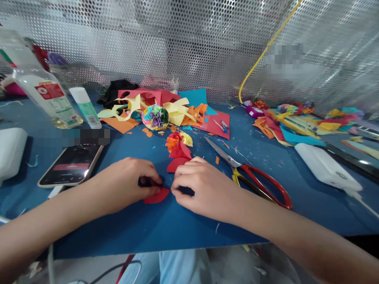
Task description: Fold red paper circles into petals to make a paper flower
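Observation:
My left hand (134, 179) pinches a small red paper piece (156, 196) between thumb and fingers, low over the blue table. Close beside it on the right, my right hand (197, 183) has its fingers curled together at the piece's right tip; what they hold, if anything, is hidden. Just behind my right fingers lies another red paper piece (177, 164), partly covered by them. Beyond it sit crumpled red, orange and yellow papers (177, 144). A multicoloured paper ball (155, 117) rests farther back among cut sheets.
Red-handled scissors (259, 183) lie right of my right hand. A phone (72, 165), a glue stick (85, 107) and a clear bottle (49, 92) are at left. A white device (327, 167) lies at right. Perforated metal (189, 43) stands behind the table (118, 232).

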The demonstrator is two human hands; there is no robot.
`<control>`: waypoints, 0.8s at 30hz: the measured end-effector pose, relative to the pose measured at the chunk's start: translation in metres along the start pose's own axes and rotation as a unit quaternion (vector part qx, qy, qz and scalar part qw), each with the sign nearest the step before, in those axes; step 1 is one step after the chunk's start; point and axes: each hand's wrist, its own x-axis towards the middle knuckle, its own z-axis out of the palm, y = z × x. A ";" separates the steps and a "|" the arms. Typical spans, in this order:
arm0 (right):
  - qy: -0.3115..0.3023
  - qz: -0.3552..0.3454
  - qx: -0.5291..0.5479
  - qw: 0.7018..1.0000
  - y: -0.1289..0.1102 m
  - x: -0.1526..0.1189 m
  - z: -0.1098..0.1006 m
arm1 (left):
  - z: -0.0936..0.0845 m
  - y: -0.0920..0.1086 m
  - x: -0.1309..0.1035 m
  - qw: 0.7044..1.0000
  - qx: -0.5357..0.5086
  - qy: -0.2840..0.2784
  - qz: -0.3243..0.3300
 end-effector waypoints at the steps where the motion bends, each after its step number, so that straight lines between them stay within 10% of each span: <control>1: 0.006 0.011 0.009 1.000 0.001 0.001 0.000 | 0.000 0.000 0.001 1.000 0.001 0.003 0.002; 12: 0.049 0.070 0.159 0.984 0.004 0.004 -0.008 | 0.002 0.003 -0.005 0.988 -0.012 0.143 0.051; 24: 0.251 -0.067 0.047 0.964 0.002 0.003 -0.009 | 0.000 0.006 -0.009 0.941 -0.154 0.276 0.122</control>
